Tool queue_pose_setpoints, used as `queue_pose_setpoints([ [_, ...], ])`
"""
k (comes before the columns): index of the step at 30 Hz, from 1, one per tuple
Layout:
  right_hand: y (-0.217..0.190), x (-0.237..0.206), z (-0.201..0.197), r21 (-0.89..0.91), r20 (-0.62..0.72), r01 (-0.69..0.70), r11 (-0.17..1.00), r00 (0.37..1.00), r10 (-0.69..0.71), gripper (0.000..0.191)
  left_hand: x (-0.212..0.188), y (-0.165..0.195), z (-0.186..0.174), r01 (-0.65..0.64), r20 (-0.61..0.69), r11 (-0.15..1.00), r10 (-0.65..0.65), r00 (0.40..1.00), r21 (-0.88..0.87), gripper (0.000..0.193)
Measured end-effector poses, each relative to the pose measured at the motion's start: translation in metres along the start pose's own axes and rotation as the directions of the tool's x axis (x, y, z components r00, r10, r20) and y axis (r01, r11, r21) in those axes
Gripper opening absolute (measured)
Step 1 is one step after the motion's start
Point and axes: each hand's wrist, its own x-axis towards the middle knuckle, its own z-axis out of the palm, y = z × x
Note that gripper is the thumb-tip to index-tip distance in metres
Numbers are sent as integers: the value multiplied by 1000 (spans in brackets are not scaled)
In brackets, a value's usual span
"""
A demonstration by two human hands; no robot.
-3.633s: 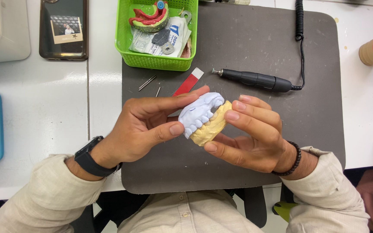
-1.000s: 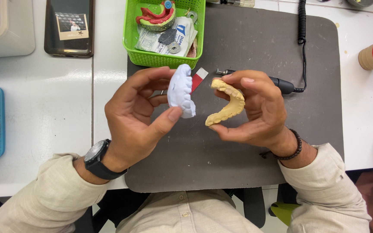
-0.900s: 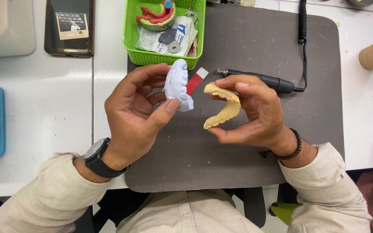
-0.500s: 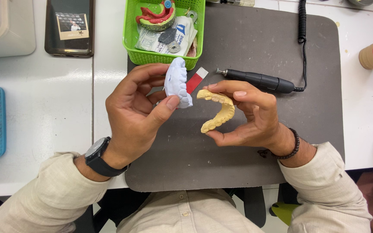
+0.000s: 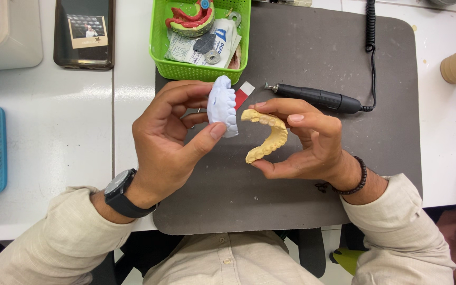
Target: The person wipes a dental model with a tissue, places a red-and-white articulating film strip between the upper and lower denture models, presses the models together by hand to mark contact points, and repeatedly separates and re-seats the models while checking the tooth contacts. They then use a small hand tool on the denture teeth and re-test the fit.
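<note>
I've got the left hand (image 5: 170,140) fingers clamped on the white dental cast (image 5: 222,105); right hand (image 5: 312,145) fingers pinch the yellow arch cast (image 5: 267,137), just beside it, w/ 1 handpiece (image 5: 312,97) beyond the right fingers.

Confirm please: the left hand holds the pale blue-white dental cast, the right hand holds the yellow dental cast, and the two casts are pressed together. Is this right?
Not quite. In the head view, the left hand holds the pale blue-white dental cast and the right hand the yellow dental cast, but the casts are apart.
</note>
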Motion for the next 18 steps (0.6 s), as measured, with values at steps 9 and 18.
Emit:
queue_pose_setpoints([
  [9,4,0,0,-50,-12,43,998,999,-43,99,-1,2,-2,-56,35,982,50,998,178,45],
  [18,5,0,0,-65,-2,51,997,999,-51,99,-1,3,-1,-67,47,977,58,997,201,46],
])
